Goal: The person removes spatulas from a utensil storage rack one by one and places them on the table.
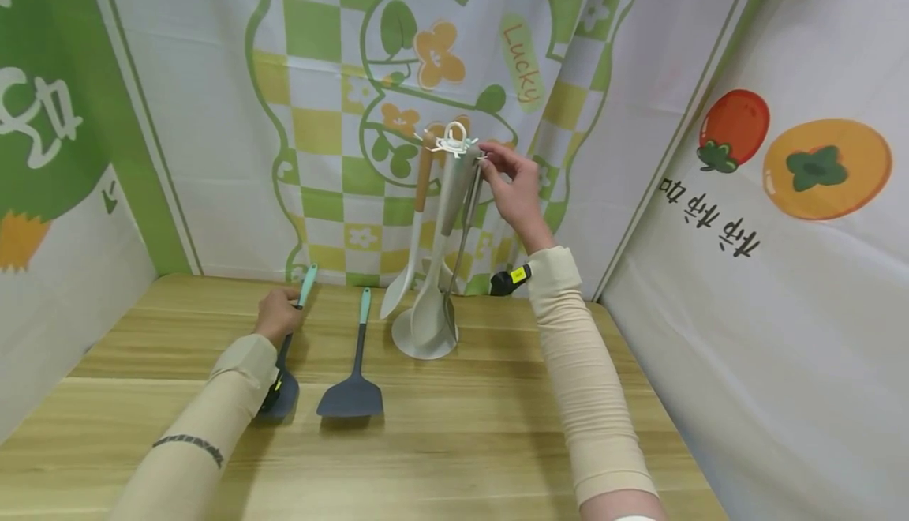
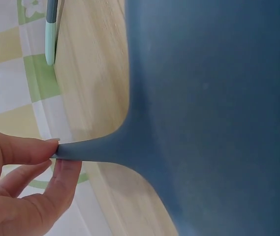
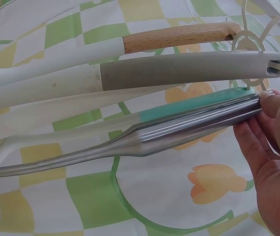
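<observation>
My left hand [image 1: 278,314] pinches the dark shaft of a spatula [image 2: 194,98] between thumb and fingers, just below its mint handle. The wide blade of this spatula fills much of the left wrist view. My right hand [image 1: 514,193] pinches the top end of a metal-handled utensil [image 3: 179,130] right at the hooks of a white utensil stand [image 1: 454,142]. Its lower end is partly hidden behind other utensils. Beside it hang a grey-handled spoon [image 3: 154,71], a wooden-handled utensil [image 3: 179,37] and a mint-handled utensil [image 3: 194,103].
A second dark spatula [image 1: 353,395] with a mint handle lies on the wooden table [image 1: 483,442], between the left hand and the stand's round base [image 1: 426,353]. A checkered cloth [image 1: 312,95] hangs behind the stand. White printed walls [image 1: 738,331] close in both sides.
</observation>
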`<control>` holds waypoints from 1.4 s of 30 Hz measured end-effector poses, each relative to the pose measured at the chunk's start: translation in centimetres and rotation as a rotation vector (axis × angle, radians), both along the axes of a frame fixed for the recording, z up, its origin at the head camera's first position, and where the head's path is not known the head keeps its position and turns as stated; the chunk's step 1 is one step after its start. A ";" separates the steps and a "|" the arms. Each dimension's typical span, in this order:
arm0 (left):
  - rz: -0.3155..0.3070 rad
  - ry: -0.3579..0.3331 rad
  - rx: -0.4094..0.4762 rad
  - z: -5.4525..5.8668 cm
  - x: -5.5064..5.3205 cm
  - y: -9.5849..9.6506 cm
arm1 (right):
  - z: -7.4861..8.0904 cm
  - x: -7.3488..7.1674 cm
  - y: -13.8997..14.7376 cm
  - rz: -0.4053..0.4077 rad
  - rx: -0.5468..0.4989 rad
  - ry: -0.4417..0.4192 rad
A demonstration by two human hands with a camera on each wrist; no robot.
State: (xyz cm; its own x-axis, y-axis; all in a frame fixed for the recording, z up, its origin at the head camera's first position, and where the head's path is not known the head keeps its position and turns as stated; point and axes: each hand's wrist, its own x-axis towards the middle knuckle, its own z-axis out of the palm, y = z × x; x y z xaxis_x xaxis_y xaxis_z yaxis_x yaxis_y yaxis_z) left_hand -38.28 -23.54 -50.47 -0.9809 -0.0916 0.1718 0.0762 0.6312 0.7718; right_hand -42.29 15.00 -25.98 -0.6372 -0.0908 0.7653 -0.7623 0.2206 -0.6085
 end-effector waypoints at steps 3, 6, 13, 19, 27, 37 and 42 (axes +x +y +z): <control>-0.006 -0.022 -0.020 -0.1 -0.3 -0.1 | 0.0 0.1 0.0 -0.002 0.003 -0.005; 0.001 -0.041 -0.051 0.1 -0.1 0.0 | 0.0 0.3 0.0 -0.002 0.006 -0.016; 0.008 -0.091 -0.114 1.0 0.8 0.5 | 1.0 3.0 -0.5 0.006 0.011 -0.028; -0.006 -0.102 -0.119 0.9 0.5 0.6 | 1.3 3.5 -0.6 0.013 0.002 -0.015; -0.024 -0.138 -0.144 0.8 0.3 0.5 | 1.2 3.5 -0.6 0.017 0.006 -0.015; 0.004 -0.198 -0.172 1.1 0.1 0.5 | 1.5 3.4 -0.7 0.011 0.013 -0.028; 0.008 -0.195 -0.212 1.0 -0.2 0.5 | 1.4 3.3 -0.6 0.019 0.018 -0.025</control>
